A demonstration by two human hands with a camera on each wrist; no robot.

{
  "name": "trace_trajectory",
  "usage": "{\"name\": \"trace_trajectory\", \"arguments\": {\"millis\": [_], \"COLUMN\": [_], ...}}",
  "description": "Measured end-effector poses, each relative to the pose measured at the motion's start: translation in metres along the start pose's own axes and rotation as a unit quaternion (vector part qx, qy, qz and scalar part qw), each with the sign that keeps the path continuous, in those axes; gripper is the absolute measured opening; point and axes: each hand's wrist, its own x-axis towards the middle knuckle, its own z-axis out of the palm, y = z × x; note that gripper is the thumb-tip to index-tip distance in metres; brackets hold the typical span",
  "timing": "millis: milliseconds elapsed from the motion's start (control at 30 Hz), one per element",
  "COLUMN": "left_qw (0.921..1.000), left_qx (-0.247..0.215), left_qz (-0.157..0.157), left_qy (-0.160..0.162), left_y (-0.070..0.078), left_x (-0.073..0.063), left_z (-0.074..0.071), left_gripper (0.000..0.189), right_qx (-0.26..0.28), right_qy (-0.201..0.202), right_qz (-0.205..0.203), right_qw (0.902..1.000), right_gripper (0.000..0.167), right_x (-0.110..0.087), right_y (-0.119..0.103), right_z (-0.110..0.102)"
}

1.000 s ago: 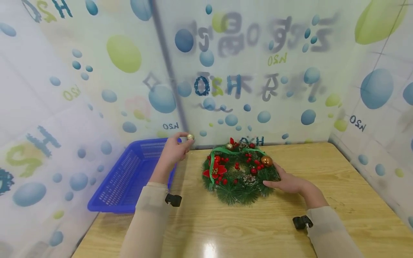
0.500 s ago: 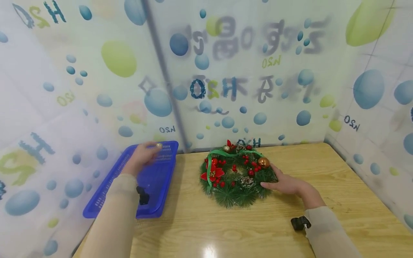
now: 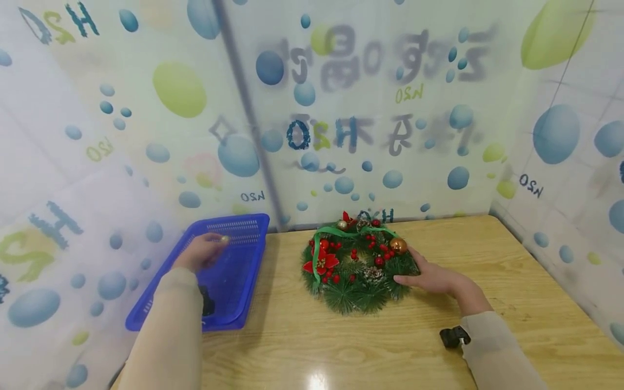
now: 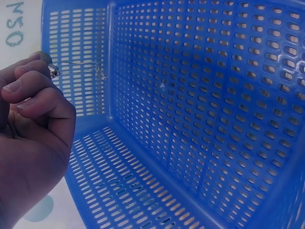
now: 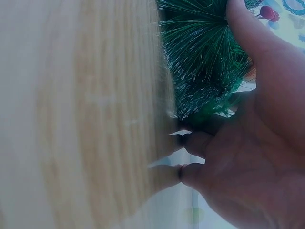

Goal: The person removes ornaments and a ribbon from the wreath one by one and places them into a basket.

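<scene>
Over the blue plastic basket (image 3: 251,276), my left hand (image 3: 199,252) pinches a small gold bauble (image 3: 225,239) between thumb and fingertips. In the left wrist view the bauble (image 4: 45,57) is mostly behind the fingers; its silver cap (image 4: 54,71) and a thin trailing wire (image 4: 97,70) show. My right hand (image 3: 434,277) holds the right edge of a green Christmas wreath (image 3: 343,298), thumb on top and the other fingers at its outer side, low by the table. The wreath lies flat, with red berries, a red poinsettia (image 3: 321,262), a pine cone (image 3: 374,273) and a green ribbon (image 3: 331,229).
The basket has slotted sides and stands left of the wreath on the wooden table (image 3: 302,341). An orange ball (image 3: 398,245) sits on the wreath by the right fingers. A printed curtain (image 3: 312,200) closes off the back and sides.
My left hand has moved left from beside the wreath, bringing the gold bauble over the basket, then lower into it. My right hand stays on the wreath. The head view shifted slightly.
</scene>
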Motion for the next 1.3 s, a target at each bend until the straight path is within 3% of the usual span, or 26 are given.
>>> {"name": "trace_trajectory", "arguments": {"millis": [300,500,867,967,1100,1300], "left_qw": [0.9993,0.9992,0.9994,0.9997,0.9999,0.9985], "left_qx": [-0.032,-0.039,-0.033,-0.023,-0.002,-0.009], "left_qz": [0.012,0.004,-0.009,-0.012,-0.005,0.053], "left_qy": [-0.010,-0.005,0.001,0.002,0.011,-0.006], "left_y": [-0.004,-0.004,0.002,0.009,0.029,0.062], "left_x": [-0.002,-0.004,-0.005,-0.004,-0.005,0.003], "left_z": [0.008,0.014,0.007,0.002,-0.002,0.006], "left_gripper": [0.058,0.057,0.058,0.062,0.069,0.071], "right_qx": [0.010,0.013,0.015,0.012,0.011,0.013], "right_qy": [0.000,0.004,0.006,0.007,0.008,0.007], "right_qz": [-0.003,-0.001,-0.006,-0.008,-0.007,-0.006], "right_qw": [0.9999,0.9999,0.9998,0.9999,0.9999,0.9999], "right_gripper": [0.119,0.119,0.119,0.119,0.119,0.119], "right_x": [-0.001,-0.002,0.000,0.001,0.002,0.002], "right_y": [0.002,0.005,0.005,0.006,0.007,0.008], "right_z": [-0.003,-0.004,-0.004,-0.004,-0.004,-0.004]}}
